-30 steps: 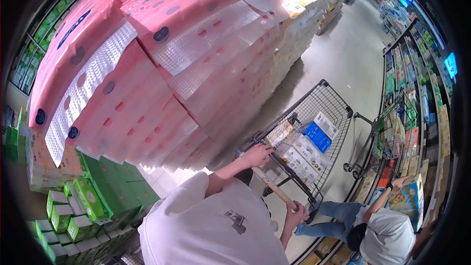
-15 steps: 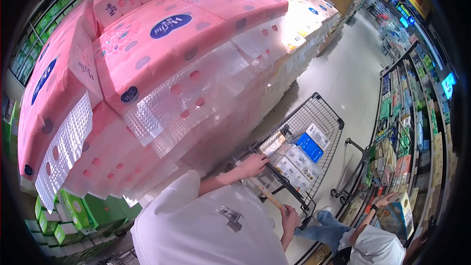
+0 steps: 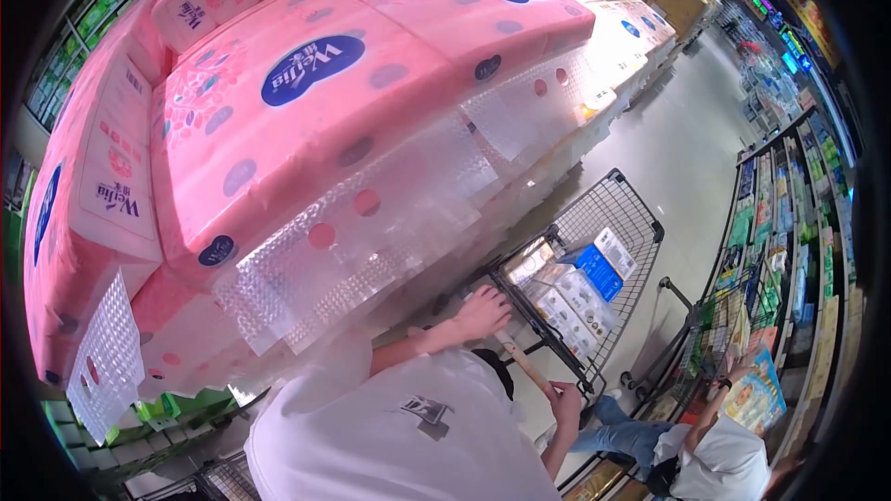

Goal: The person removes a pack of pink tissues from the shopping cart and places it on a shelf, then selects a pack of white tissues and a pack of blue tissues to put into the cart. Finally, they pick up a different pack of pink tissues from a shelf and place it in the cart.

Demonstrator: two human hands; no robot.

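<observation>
My left hand (image 3: 483, 313) lies over the left end of the shopping cart's handle (image 3: 522, 362), its fingers bent around it near the basket's rear rim. My right hand (image 3: 564, 401) is closed around the handle's other end. In the wire cart (image 3: 640, 213) are white patterned packs (image 3: 571, 309), a blue and white pack (image 3: 599, 271) and a smaller pack (image 3: 531, 262) at the rear corner. Left of the cart rises a large stack of pink tissue packs (image 3: 306, 111) with clear plastic strips along its side.
A person in a white top (image 3: 719, 459) stands at the right, holding a blue and yellow pack (image 3: 756, 394) near a second cart (image 3: 724, 315). Stocked shelves (image 3: 789, 213) line the right side. An aisle floor (image 3: 682, 121) extends ahead. Green packs (image 3: 172, 408) sit at lower left.
The pink stack appears larger and closer. My left hand has shifted slightly back from the basket's rim. The other person's pack has turned, showing its blue and yellow face.
</observation>
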